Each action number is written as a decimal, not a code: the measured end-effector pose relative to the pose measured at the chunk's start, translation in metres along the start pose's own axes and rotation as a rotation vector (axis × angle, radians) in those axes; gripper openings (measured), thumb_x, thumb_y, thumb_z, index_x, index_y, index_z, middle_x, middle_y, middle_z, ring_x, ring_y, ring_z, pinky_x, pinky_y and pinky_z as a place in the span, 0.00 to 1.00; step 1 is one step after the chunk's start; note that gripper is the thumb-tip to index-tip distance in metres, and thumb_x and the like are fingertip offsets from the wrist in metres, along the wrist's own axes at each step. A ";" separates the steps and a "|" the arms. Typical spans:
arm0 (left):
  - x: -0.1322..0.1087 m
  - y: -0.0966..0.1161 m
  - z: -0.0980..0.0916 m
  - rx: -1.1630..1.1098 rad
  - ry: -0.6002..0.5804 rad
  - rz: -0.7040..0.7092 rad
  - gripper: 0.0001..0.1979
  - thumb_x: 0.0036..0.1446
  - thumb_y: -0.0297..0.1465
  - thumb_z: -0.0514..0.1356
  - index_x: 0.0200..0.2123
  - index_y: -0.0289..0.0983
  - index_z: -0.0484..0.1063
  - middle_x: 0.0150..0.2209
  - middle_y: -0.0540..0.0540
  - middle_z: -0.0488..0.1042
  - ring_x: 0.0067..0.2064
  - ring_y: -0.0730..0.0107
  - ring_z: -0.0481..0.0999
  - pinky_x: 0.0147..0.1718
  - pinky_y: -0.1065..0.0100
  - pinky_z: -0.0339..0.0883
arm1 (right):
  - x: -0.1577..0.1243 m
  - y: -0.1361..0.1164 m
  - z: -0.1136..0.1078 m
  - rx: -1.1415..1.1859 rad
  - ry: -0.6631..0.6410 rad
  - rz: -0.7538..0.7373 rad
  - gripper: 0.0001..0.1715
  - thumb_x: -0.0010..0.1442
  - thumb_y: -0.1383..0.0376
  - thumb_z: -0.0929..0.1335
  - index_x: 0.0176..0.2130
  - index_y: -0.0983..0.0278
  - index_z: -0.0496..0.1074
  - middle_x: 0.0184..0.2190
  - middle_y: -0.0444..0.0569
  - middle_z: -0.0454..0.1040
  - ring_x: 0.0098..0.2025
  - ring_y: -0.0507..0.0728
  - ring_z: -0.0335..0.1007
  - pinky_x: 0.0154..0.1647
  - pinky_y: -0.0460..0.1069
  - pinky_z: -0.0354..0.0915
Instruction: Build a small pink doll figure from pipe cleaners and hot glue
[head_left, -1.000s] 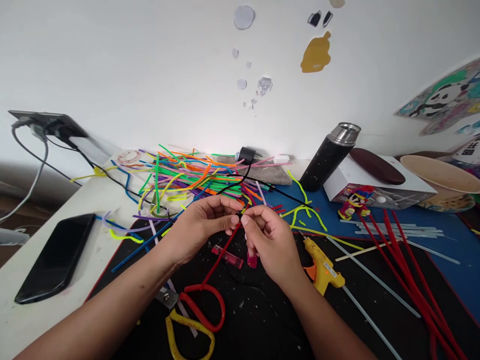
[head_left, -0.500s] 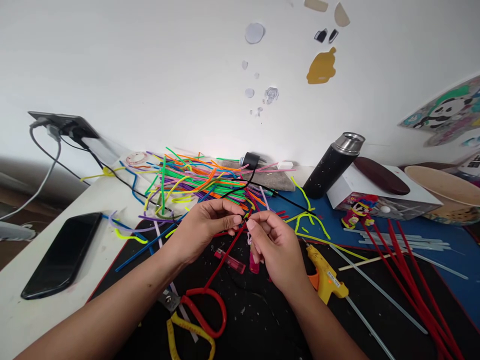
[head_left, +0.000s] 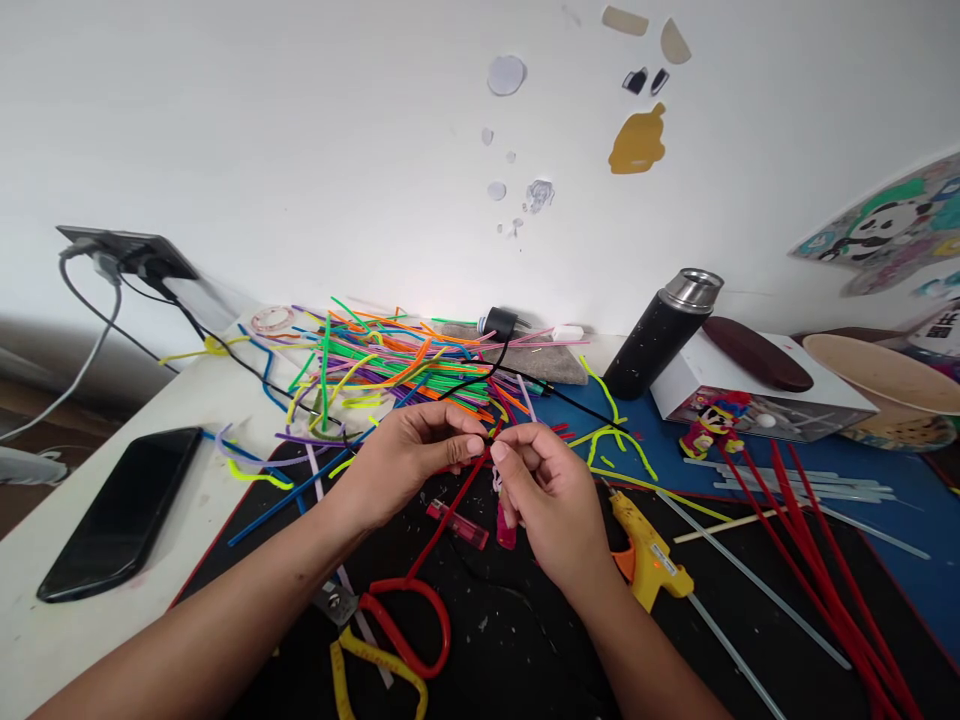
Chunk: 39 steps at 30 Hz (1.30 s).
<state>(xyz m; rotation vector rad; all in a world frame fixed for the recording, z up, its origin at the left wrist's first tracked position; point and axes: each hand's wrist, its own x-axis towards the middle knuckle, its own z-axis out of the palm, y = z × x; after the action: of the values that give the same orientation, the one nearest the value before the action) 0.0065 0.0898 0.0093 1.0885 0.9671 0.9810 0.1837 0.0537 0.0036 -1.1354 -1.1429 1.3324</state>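
Note:
My left hand (head_left: 416, 455) and my right hand (head_left: 551, 495) meet at the middle, thumb and forefinger pinched on each. Between their fingertips is the upper part of a red pipe cleaner (head_left: 442, 525), whose straight tail slants down toward the scissors (head_left: 448, 630). The fingers hide most of the gripped end. Under the hands, a translucent red lighter (head_left: 466, 530) lies on the black mat (head_left: 510, 650). Beside my right fingers is a small pink piece (head_left: 506, 530), partly covered. To the right of that hand rests a yellow glue gun (head_left: 652, 550).
Many coloured pipe cleaners (head_left: 405, 365) are heaped at the back. A phone (head_left: 120, 510) lies left. Toward the right stand a black flask (head_left: 656, 340), a small figure (head_left: 712, 425) and a box (head_left: 765, 395), near red pipe cleaners (head_left: 832, 580) and glue sticks (head_left: 810, 480).
The view has shifted slightly, so the surroundings sit a little further left. Both hands keep their pinch on the red pipe cleaner, with hardly any movement.

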 end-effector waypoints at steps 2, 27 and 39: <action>0.000 0.002 0.000 0.007 -0.002 0.001 0.16 0.49 0.40 0.79 0.35 0.36 0.83 0.32 0.48 0.81 0.32 0.71 0.76 0.36 0.69 0.72 | 0.000 0.001 -0.001 -0.015 0.015 -0.003 0.15 0.65 0.53 0.73 0.38 0.62 0.73 0.19 0.35 0.65 0.16 0.48 0.60 0.16 0.43 0.58; -0.005 0.002 0.010 -0.141 0.028 -0.053 0.15 0.46 0.37 0.80 0.33 0.35 0.85 0.29 0.48 0.80 0.28 0.75 0.72 0.30 0.72 0.67 | -0.001 -0.002 -0.002 0.014 -0.014 0.034 0.16 0.66 0.52 0.73 0.38 0.62 0.72 0.19 0.35 0.66 0.15 0.47 0.60 0.16 0.42 0.57; -0.005 0.001 0.011 -0.150 0.020 -0.046 0.13 0.48 0.36 0.79 0.32 0.35 0.84 0.28 0.50 0.80 0.28 0.76 0.72 0.32 0.73 0.67 | 0.000 -0.006 -0.002 0.062 0.013 0.050 0.20 0.62 0.49 0.75 0.37 0.62 0.73 0.16 0.33 0.61 0.14 0.47 0.59 0.15 0.42 0.56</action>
<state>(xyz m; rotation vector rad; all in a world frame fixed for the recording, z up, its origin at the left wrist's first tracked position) 0.0155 0.0826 0.0125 0.9294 0.9160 1.0123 0.1860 0.0544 0.0096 -1.1327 -1.0631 1.3875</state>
